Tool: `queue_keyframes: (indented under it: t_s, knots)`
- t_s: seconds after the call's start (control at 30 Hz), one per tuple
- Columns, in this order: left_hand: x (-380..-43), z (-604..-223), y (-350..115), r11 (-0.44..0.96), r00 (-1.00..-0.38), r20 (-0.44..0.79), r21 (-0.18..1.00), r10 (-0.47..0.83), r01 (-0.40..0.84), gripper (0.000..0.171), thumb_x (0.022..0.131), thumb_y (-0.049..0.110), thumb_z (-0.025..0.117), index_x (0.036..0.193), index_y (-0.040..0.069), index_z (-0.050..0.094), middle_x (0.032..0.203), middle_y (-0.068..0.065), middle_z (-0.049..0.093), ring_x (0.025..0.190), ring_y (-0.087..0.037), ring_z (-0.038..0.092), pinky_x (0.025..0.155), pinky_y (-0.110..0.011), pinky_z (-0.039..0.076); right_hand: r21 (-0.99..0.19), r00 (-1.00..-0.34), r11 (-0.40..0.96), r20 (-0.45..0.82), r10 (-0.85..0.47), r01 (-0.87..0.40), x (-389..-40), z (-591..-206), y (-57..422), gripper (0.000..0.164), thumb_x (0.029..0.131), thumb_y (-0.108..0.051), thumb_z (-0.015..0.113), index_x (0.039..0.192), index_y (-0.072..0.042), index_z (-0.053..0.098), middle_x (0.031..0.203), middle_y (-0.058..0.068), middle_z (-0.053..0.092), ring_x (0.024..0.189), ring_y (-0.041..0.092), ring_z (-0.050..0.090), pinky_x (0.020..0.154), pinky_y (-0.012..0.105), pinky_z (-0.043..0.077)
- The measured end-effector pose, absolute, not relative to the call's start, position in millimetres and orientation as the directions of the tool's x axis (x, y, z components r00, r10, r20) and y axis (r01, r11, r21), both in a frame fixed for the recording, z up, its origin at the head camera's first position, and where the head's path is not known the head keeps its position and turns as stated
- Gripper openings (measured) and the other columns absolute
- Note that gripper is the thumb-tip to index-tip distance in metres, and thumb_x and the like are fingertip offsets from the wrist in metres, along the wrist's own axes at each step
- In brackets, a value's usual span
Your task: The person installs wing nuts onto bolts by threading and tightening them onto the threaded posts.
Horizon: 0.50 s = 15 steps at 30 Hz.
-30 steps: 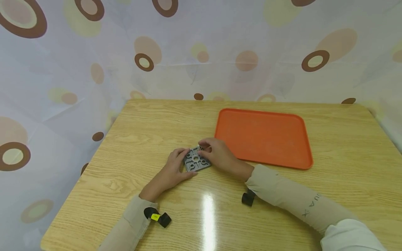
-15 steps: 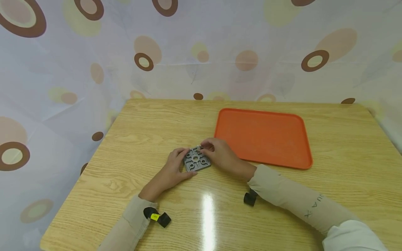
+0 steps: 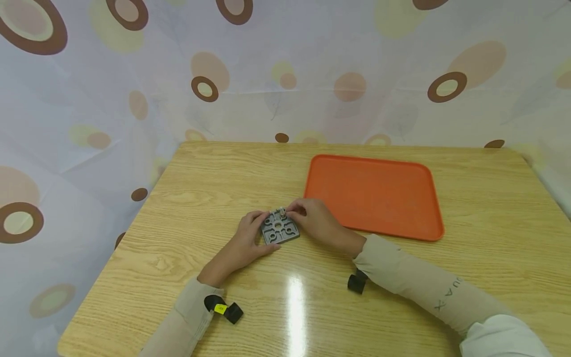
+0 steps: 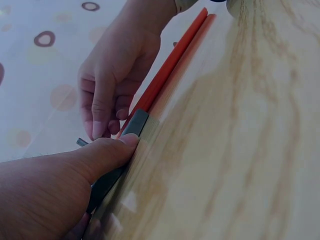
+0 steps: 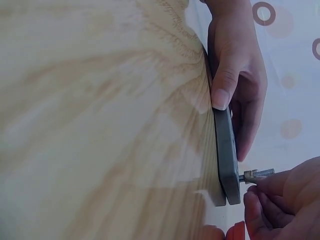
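A grey square plate with ring-shaped recesses and a central hole lies flat on the wooden table. My left hand grips it from the left, thumb along the near edge and fingers at the far-left side. From the plate's far-right corner a threaded bolt stands up, carrying a brass-coloured nut. My right hand pinches at this nut between thumb and index finger, the other fingers curled below. In the left wrist view the plate shows edge-on under the left thumb.
Behind and to the right, close to my right hand, lies an orange-red tray. The wooden table reaches a patterned cloth backdrop at the back. Each wrist wears a black camera mount.
My right hand has shifted slightly right and toward me, its fingers drawn back a little so the bolt and nut show more. The left hand and plate have stayed in place.
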<state>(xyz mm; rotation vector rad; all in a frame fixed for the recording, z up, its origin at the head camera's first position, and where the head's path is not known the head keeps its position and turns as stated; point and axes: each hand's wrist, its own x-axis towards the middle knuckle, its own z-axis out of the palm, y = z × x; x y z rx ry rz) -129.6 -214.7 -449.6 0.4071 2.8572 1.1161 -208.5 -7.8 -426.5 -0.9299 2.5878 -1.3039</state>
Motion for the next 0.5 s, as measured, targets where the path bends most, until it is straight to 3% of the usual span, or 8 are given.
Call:
queue_keyframes:
  t_s: [0.2, 0.5]
  knots:
    - [-130.1, -450.0, -214.7, 0.700, -0.963, 0.060, 0.675, 0.262, 0.232, 0.086, 0.079, 0.041, 0.072, 0.144, 0.002, 0.030, 0.139, -0.012, 0.029, 0.126, -0.025, 0.027, 0.103, -0.043, 0.028, -0.765, -0.806, 0.437, 0.178, -0.564, -0.474, -209.1, -427.0, -9.0, 0.010, 0.088, -0.014, 0.065, 0.095, -0.008, 0.069, 0.086, -0.001, 0.066, 0.075, 0.009, 0.057, 0.067, 0.027, 0.047]
    - [-129.7, -449.1, -215.1, 0.705, -0.962, 0.054, 0.670, 0.268, 0.233, 0.086, 0.080, 0.042, 0.071, 0.145, 0.003, 0.029, 0.139, -0.012, 0.028, 0.126, -0.025, 0.027, 0.103, -0.043, 0.028, -0.781, -0.803, 0.420, 0.168, -0.572, -0.463, -209.4, -426.3, -12.4, 0.029, 0.085, -0.015, 0.069, 0.110, -0.001, 0.064, 0.098, 0.005, 0.066, 0.082, 0.013, 0.061, 0.070, 0.025, 0.050]
